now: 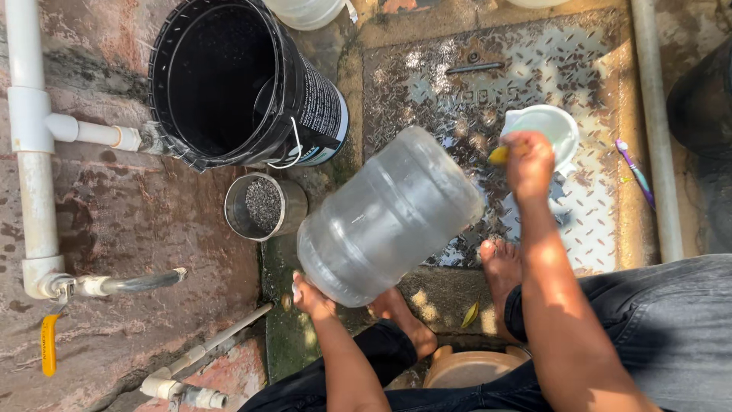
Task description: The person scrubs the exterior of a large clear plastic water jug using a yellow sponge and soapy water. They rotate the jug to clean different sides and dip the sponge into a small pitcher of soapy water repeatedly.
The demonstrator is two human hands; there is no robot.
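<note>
Under the head camera, a person squats on wet ground with a large clear plastic water jug (389,217) tipped on its side between the two hands. The left hand (309,296) cups the jug's base from below, fingers curled against the rim of the bottom, seemingly to prop the weight so the body stays slanted off the ground; how tightly it presses cannot be told. The right hand (528,162) is closed into a fist at the jug's far, upper end, pinching a small yellow object (498,155), perhaps a sponge or scrubber, whose exact kind is too small to tell; the neck of the jug is hidden behind that hand. Just beyond the right hand sits a pale bowl-like container (550,126) on a wet patterned metal plate (427,84), close enough to dip into. Further right of that hand lies a purple toothbrush (634,172) beside a grey pipe (652,130). Ahead of the left hand stands a small metal tin (263,206) holding dark gritty material, and beyond it a black bucket (229,80) lies on its side, its mouth facing the camera. Far left of the left hand, white pipes (30,145) run along the stone with a metal tap spout (137,284) and a yellow valve handle (49,345). Bare feet (499,267) rest beneath the jug.
</note>
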